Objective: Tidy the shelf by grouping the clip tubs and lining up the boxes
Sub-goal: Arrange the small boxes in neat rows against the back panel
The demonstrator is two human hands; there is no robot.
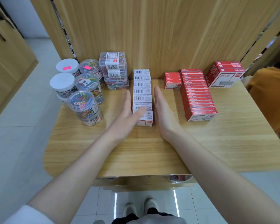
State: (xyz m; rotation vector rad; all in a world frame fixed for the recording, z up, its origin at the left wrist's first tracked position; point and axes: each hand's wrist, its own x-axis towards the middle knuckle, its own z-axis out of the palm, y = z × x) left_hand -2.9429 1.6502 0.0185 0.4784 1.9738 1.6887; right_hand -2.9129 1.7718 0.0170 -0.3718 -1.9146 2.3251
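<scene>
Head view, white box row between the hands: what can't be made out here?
- Left hand: motion-blurred, and its fingers cover part of the nearest boxes in the white box row, so contact is unclear.
- Box labels: print too small to read.
- Under the shelf: hidden by its front edge.
- Orange object: cut off by the right edge.

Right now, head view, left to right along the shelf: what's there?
Round clip tubs → stacked rectangular clip cases → left hand → white box row → right hand → short red box stack → long red box row → large red boxes.
</scene>
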